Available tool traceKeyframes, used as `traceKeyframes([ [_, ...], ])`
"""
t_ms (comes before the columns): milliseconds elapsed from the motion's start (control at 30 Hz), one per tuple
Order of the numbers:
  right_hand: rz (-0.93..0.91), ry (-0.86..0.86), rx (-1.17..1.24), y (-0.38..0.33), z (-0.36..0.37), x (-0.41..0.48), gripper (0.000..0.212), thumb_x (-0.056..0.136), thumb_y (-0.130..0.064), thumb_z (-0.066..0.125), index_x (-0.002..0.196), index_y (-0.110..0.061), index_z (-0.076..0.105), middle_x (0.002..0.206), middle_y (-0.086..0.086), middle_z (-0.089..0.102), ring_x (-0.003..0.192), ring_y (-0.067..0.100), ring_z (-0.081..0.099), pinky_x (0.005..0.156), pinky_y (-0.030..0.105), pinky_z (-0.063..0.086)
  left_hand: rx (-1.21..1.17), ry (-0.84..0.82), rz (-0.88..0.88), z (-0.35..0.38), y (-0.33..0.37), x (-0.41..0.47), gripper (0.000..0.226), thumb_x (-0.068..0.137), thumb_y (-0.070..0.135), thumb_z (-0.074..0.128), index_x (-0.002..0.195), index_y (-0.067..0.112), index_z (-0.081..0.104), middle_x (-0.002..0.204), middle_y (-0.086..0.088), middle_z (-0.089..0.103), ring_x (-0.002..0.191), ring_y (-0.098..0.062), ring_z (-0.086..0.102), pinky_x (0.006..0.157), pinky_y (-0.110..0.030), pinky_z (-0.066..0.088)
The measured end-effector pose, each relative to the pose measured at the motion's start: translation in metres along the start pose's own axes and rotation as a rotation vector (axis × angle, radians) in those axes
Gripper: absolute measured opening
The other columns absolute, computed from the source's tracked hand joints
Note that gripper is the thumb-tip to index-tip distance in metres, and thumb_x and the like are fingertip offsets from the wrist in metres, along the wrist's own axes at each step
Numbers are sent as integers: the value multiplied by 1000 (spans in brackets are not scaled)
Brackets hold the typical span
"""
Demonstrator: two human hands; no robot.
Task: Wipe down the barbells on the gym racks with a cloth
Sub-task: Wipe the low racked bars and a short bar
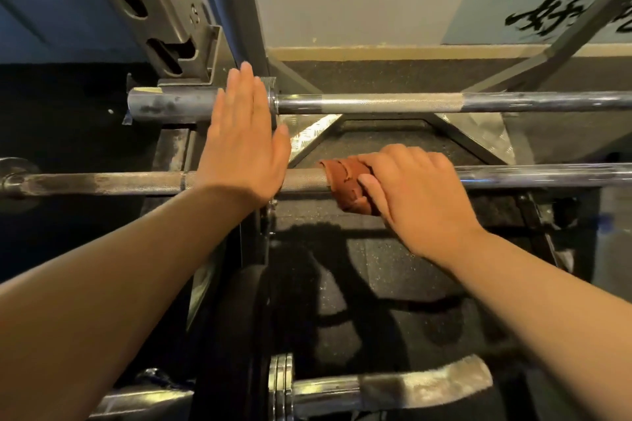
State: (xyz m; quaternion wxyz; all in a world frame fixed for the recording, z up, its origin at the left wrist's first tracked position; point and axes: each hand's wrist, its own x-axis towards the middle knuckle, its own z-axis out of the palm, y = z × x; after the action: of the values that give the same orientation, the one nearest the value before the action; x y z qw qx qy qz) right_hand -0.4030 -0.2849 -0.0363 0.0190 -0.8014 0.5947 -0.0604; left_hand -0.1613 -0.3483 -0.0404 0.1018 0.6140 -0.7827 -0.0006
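The right grip (pixel 420 195), a bare hand, is closed on a brown cloth (pixel 345 181): its fingers curl over the top and its thumb lies on the near side of the cloth. The cloth is folded and wraps over the middle barbell (pixel 119 183), so the hand holds the cloth right on the bar. A bit of the cloth sticks out to the left of the hand and hangs down below the bar. The left grip (pixel 242 147), the other bare hand, is open, with its fingers straight and close together. Its palm is over the middle barbell, just to the left of the cloth, and its fingertips reach up to the thick end of the top barbell (pixel 376 102). I cannot tell if this hand pushes on the bars or only floats above them. The middle barbell looks dull and spotty on its left part and shiny on its right part. The top barbell lies farther away, side to side like the middle one, and it is shiny with a rough patch in the middle. It sits at the foot of a grey metal rack post (pixel 164 10) with long holes in it. Near the bottom is a third barbell (pixel 410 386) with a black weight plate (pixel 236 335) beside it. Under it all is a dark speckled floor (pixel 393 284), and far back a wall has big black writing (pixel 554 14)
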Motion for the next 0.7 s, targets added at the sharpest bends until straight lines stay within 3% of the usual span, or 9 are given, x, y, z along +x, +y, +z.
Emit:
traceKeyframes([
  [100,234,110,16,26,-2,-21,41,109,-41,23,116,-24,59,105,-1,59,96,23,55,89,45,43,17,5,60,-1,3,-1,70,104,38,21,158,-5,10,167,-23,3,156,-35,0,127,-48,5],
  [233,562,180,44,-16,7,-3,39,104,-32,27,109,-21,64,108,3,58,109,28,51,116,56,25,73,-71,131,3,29,4,73,100,44,9,159,0,10,168,-19,4,156,-32,-1,126,-53,2],
  [300,387,59,-41,-44,13,5,44,98,-34,24,115,-20,61,114,6,56,112,32,49,115,59,22,97,-94,196,10,44,10,74,97,43,4,160,3,12,169,-15,5,157,-28,-1,125,-55,-2],
  [367,160,-8,-61,-49,13,5,44,97,-39,27,125,-22,57,120,5,56,112,31,50,106,53,31,74,-119,248,13,46,15,73,97,41,5,160,4,13,169,-14,7,157,-26,1,127,-48,0],
  [433,43,12,-11,-25,6,1,40,103,-44,33,131,-25,55,123,1,57,110,27,54,94,45,38,-2,-151,282,11,39,15,69,100,40,12,161,6,13,170,-12,7,157,-22,1,128,-44,3],
  [500,8,49,-2,8,3,-11,44,106,-47,30,134,-25,55,124,0,59,110,26,55,91,44,40,-71,-154,298,10,36,12,67,103,38,17,161,5,15,169,-12,9,157,-22,2,128,-43,4],
  [600,178,154,26,50,1,-33,40,108,-42,26,123,-24,59,114,-1,58,105,25,53,94,44,37,-70,-135,300,12,40,10,66,102,35,21,159,1,19,168,-16,12,157,-25,5,128,-42,6],
  [700,473,272,99,32,8,-31,36,108,-35,28,115,-20,60,114,3,56,115,29,50,115,56,26,-41,-152,290,13,41,10,66,102,34,22,159,1,17,169,-16,9,157,-26,4,128,-42,5],
])
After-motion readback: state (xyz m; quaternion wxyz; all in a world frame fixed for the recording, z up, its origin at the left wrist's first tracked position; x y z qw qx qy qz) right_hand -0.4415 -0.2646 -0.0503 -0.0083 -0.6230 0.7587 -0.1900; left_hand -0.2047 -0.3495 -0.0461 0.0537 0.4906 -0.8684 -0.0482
